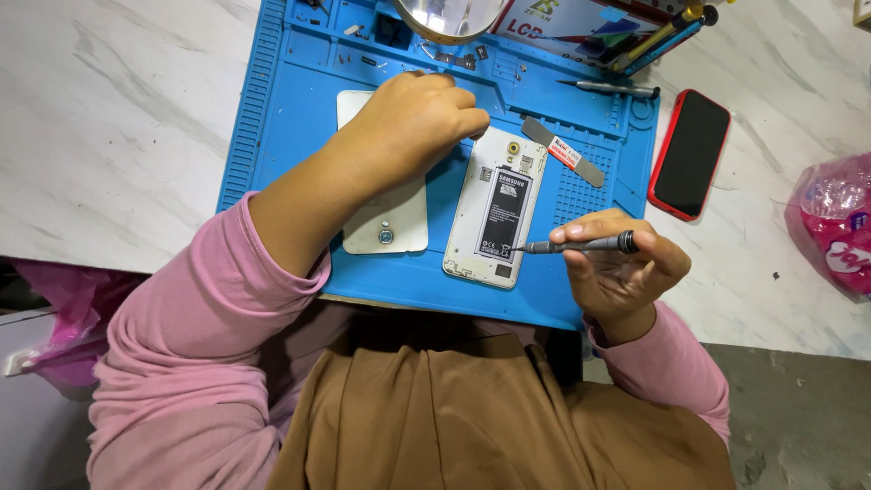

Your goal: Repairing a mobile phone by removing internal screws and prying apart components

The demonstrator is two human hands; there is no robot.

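An opened white phone (494, 207) lies face down on the blue work mat (290, 109), its black battery (504, 213) exposed. My right hand (617, 268) grips a slim dark screwdriver (581, 245) whose tip rests at the phone's lower right edge. My left hand (413, 122) is curled with fingertips touching the phone's top left corner. The white back cover (386, 227) lies left of the phone, partly hidden under my left forearm.
A flat grey pry tool (562, 151) lies right of the phone's top. Another screwdriver (608, 88) rests on the mat's upper right. A red-cased phone (689, 154) sits on the marble table; a pink bag (835, 222) is at the far right. A round lamp or magnifier (449, 18) is at the top.
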